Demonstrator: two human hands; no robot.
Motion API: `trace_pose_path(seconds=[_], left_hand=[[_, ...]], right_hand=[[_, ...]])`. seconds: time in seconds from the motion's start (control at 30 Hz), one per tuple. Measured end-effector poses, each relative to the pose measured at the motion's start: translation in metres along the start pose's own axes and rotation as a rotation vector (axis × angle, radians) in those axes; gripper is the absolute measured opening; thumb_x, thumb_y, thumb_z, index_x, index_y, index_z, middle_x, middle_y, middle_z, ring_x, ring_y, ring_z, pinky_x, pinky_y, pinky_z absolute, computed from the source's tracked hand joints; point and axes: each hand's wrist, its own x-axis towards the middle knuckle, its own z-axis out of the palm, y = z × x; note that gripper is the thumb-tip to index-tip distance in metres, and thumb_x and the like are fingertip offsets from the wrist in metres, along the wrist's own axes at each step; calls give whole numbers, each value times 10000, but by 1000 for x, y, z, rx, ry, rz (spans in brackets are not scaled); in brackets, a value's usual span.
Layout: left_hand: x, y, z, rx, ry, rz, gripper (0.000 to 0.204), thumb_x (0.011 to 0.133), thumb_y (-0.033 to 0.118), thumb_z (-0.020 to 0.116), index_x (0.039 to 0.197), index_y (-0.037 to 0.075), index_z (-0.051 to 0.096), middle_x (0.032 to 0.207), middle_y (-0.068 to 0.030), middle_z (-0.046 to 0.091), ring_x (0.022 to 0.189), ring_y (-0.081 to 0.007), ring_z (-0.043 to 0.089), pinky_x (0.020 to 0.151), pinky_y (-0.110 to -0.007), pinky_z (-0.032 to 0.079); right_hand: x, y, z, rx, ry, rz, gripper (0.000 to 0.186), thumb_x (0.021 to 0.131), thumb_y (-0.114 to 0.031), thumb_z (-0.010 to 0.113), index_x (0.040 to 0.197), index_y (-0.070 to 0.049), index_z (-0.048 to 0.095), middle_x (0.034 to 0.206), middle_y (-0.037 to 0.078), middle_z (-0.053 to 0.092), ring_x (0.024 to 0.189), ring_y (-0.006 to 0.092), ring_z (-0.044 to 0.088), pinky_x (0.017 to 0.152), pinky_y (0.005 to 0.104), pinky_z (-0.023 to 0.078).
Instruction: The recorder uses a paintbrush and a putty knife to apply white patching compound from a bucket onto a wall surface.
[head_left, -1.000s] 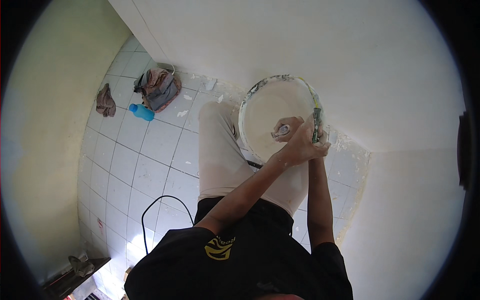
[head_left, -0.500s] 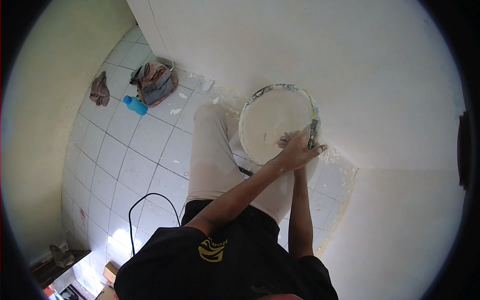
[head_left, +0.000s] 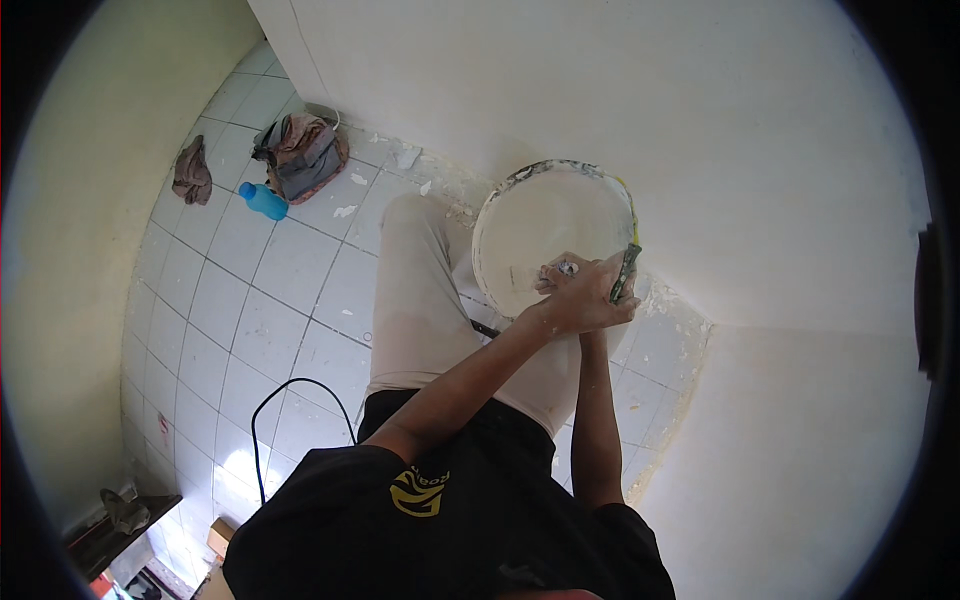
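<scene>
Two hands cross over a bucket of pale paste beside a white wall.

Seen from above, a person in a black shirt and light trousers has a bucket in front of them, next to the foot of the wall. The round rim is smeared with white and dark marks, with yellow along its right edge. Smooth, cream-coloured paste fills the view inside it.

The left hand reaches across to the bucket's near right edge. Its fingers are closed around a green handle, which slants up along the rim; any blade is too unclear to make out. The right hand, partly hidden beneath the left, is over the near part of the paste. It is curled around a pale piece with a rounded end; what this is cannot be told.

Pale tiles cover the floor, scattered with white flakes near the wall. Toward the floor's upper edge is a crumpled bag, with a blue bottle just beside it. A brown cloth lies near the floor's left edge. A black cable loops beside the person's left sleeve.
</scene>
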Motion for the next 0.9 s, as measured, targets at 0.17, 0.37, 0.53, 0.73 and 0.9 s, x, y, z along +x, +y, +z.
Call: trace_pose_path(seconds=[0.17, 0.37, 0.53, 0.73, 0.9], left_hand=[[1, -6, 5, -102, -18, -6, 351, 726, 87, 641, 1015, -7, 464, 782, -63, 487, 744, -145, 453, 675, -279, 410], [4, 0, 10, -50, -8, 68, 273, 738, 79, 640, 917, 20, 442, 729, -26, 433, 694, -124, 413, 625, -265, 391], [8, 5, 9, -115, -69, 41, 257, 740, 78, 638, 870, 33, 420, 701, -10, 385, 661, -117, 388, 599, -263, 383], [6, 13, 7, -159, -30, 72, 267, 742, 84, 637, 913, 15, 444, 711, -20, 411, 671, -115, 401, 609, -258, 388], [-2, 15, 8, -212, 93, 79, 314, 746, 59, 617, 1000, -19, 451, 786, -53, 468, 740, -146, 445, 692, -291, 414]], right_hand=[[3, -5, -3, -24, -32, 33, 140, 760, -79, 641, 791, 54, 608, 655, 164, 636, 561, 225, 661, 481, 307, 551], [18, -13, 0, -81, -142, 156, 142, 758, -76, 641, 791, 58, 606, 656, 169, 636, 562, 229, 662, 478, 311, 553], [54, -10, -3, -51, -344, 327, 129, 741, -20, 637, 778, 90, 583, 672, 186, 632, 557, 272, 662, 502, 325, 582], [74, 12, -5, -2, -353, 411, 145, 753, 4, 616, 851, 89, 551, 738, 196, 623, 606, 317, 664, 548, 388, 596], [56, 21, -27, 405, -271, 242, 149, 764, -37, 644, 796, 61, 538, 703, 165, 588, 580, 288, 644, 528, 349, 584]])
